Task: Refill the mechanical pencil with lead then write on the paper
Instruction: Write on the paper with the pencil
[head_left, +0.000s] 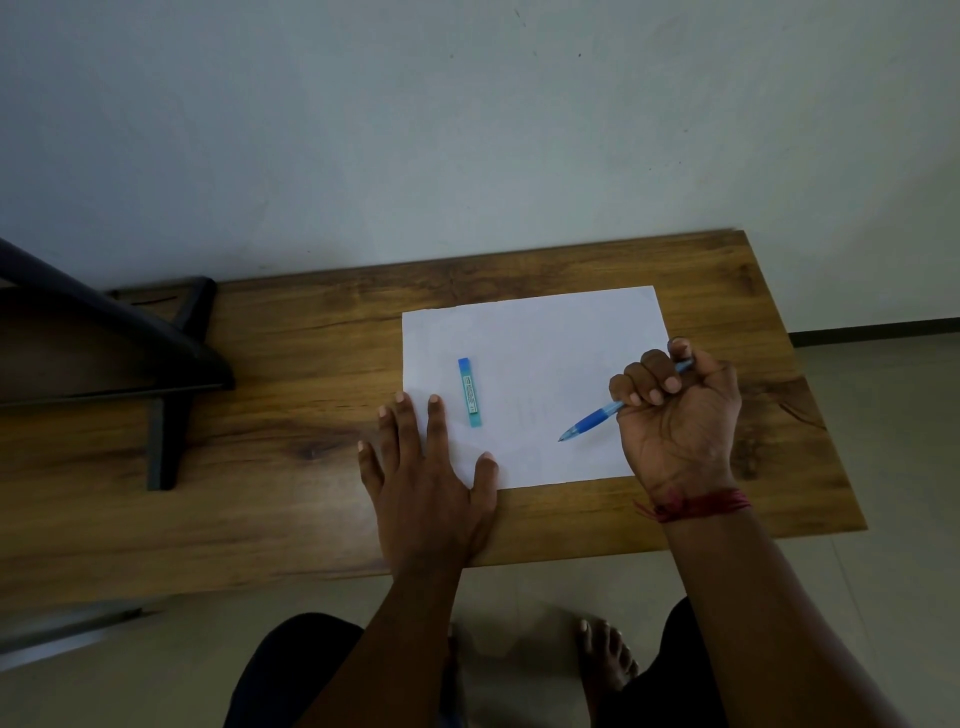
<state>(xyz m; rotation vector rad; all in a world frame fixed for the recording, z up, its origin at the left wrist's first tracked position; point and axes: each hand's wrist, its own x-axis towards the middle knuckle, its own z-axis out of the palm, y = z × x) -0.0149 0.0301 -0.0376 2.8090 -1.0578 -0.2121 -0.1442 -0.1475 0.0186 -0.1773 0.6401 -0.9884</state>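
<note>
A white sheet of paper (540, 364) lies on the wooden table (311, 364). My right hand (680, 410) grips a blue mechanical pencil (592, 422) in a fist, its tip pointing down-left at or just above the sheet. On the left part of the paper lies a slim blue lead case (469, 392), pointing away from me. My left hand (426, 478) rests flat with straight fingers, covering the sheet's near left corner and the table beside it.
A dark metal frame (171, 353) stands on the table's left part. The table's right edge runs close to my right wrist. A pale wall rises behind the table. My bare foot (605, 660) shows on the floor below.
</note>
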